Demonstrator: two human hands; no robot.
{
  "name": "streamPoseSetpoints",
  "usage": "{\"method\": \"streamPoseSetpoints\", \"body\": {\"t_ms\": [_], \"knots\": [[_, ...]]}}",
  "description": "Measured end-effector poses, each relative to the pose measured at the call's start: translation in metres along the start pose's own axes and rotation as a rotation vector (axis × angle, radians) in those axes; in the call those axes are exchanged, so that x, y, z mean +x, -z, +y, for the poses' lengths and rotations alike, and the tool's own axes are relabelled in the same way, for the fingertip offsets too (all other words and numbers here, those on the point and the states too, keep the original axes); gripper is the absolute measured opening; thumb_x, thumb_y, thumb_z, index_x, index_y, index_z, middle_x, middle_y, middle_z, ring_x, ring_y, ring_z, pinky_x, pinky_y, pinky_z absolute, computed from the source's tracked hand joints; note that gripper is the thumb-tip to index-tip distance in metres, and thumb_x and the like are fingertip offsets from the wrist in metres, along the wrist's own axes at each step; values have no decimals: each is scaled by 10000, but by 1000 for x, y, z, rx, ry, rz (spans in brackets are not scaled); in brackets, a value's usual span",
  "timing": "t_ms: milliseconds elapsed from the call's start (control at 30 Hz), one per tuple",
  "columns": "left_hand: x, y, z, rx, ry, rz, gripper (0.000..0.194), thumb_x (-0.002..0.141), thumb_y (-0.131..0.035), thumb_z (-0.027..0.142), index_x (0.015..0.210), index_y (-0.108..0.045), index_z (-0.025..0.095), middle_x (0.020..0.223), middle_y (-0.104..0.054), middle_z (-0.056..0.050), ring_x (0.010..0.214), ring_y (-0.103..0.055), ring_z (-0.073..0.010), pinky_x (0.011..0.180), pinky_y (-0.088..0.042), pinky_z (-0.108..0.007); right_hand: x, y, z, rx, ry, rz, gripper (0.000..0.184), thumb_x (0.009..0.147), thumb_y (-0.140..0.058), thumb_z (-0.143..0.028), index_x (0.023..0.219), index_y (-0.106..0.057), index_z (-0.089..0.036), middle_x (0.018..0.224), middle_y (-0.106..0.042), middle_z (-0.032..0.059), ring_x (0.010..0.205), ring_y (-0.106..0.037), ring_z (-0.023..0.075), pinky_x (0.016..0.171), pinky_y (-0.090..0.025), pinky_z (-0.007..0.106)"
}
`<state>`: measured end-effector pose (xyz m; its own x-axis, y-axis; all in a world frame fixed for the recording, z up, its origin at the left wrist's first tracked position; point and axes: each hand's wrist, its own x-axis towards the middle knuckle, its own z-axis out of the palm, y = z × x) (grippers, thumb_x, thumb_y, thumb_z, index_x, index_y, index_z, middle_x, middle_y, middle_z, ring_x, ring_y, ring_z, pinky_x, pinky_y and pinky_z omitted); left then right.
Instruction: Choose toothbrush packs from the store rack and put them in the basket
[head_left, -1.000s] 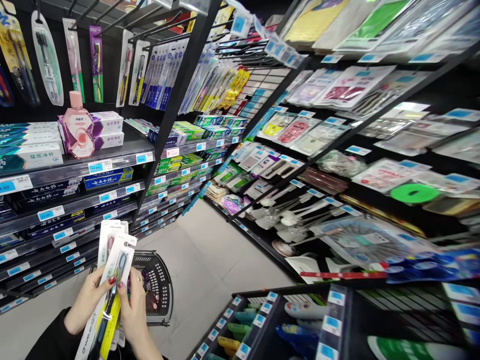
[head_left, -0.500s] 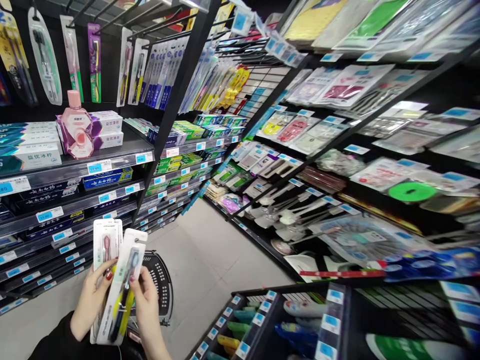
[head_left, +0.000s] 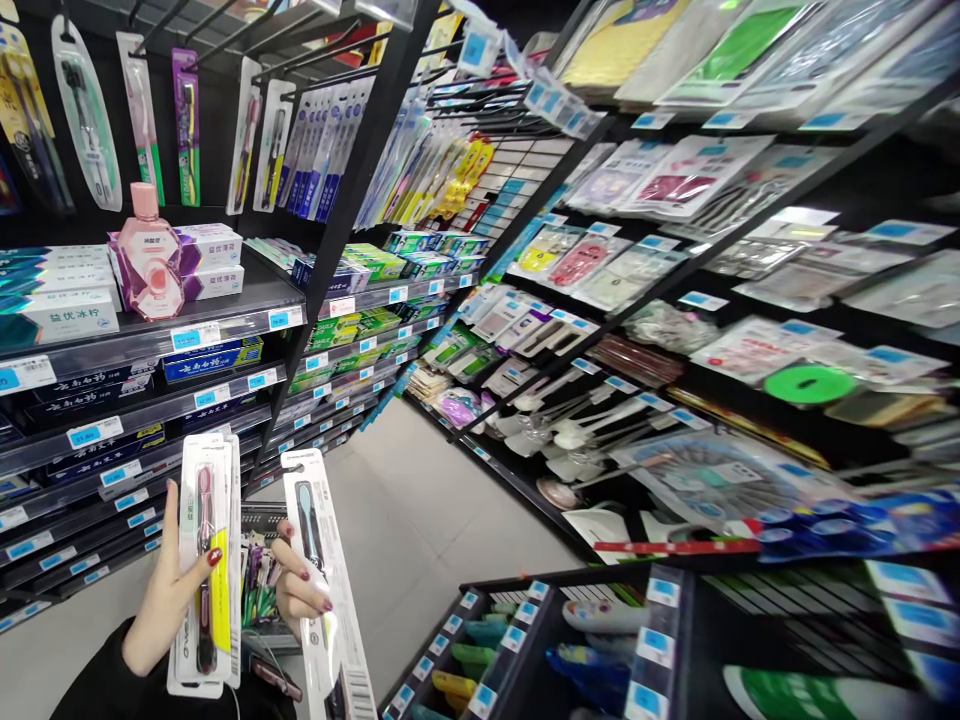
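Note:
My left hand [head_left: 159, 592] is closed round a small stack of packaged toothbrushes [head_left: 205, 550], held upright at the lower left. The front pack shows a pink head, a dark handle and a yellow strip. Another pack's edge shows behind it. To the right, my right hand [head_left: 297, 588] grips a packaged toothbrush [head_left: 330, 625] with a pale blue head, its top tilted left. The two hands are apart. Between and below them is a black basket or stool-like frame [head_left: 262, 517] with several slim colourful packs [head_left: 259, 582] in it, partly hidden by my hands.
At left, a black shelf carries toothpaste boxes [head_left: 71, 315] and a pink bottle [head_left: 150, 255], with toothbrushes [head_left: 322, 145] hanging above. Utensils [head_left: 577, 430] fill the right shelf. A low divided rack [head_left: 517, 630] stands at the front right, beside the grey floor [head_left: 412, 510].
The blue-headed pack has moved right, away from the stack in my left hand, and now tilts left. The pink-headed front pack is uncovered, and the colourful packs below have come into view.

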<state>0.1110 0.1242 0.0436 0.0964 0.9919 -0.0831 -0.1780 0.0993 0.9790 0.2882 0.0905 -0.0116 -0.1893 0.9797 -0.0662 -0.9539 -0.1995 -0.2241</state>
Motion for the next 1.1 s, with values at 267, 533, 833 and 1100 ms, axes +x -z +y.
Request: {"method": "streamPoseSetpoints", "body": {"t_ms": [267, 533, 833, 1100], "knots": [[-2, 3, 3, -378, 495, -153, 563, 716, -672, 212, 1235, -460, 162, 1142, -624, -120, 1072, -554, -304, 884, -471, -394, 13, -4, -1, 329, 211, -16, 140, 890, -379, -151, 909, -505, -209, 611, -421, -71, 339, -369, 11, 313, -316, 94], [-7, -1, 4, -733, 686, -212, 536, 778, -583, 119, 1270, -388, 204, 1031, -671, -85, 954, -626, -276, 864, -475, -452, 17, -16, -13, 240, 192, 12, 210, 868, -380, -54, 811, -508, -209, 620, -432, -67, 366, -351, -1, 361, -321, 69], [-17, -19, -14, -642, 684, -100, 166, 752, -588, 109, 916, -602, 98, 760, -711, -93, 718, -665, -248, 748, -519, -412, 22, -53, 23, -817, 259, 396, 251, 800, -504, -421, 765, -593, -188, 623, -501, -16, 591, -476, 136, 585, -420, 255], [-17, -16, -6, -631, 667, -224, 292, 726, -639, 126, 1017, -620, 147, 945, -710, -65, 987, -611, -242, 928, -440, -357, 20, -40, 9, -1596, 436, 451, 243, 846, -429, -321, 727, -612, -216, 792, -549, 44, 780, -492, 203, 745, -356, 329]]}}
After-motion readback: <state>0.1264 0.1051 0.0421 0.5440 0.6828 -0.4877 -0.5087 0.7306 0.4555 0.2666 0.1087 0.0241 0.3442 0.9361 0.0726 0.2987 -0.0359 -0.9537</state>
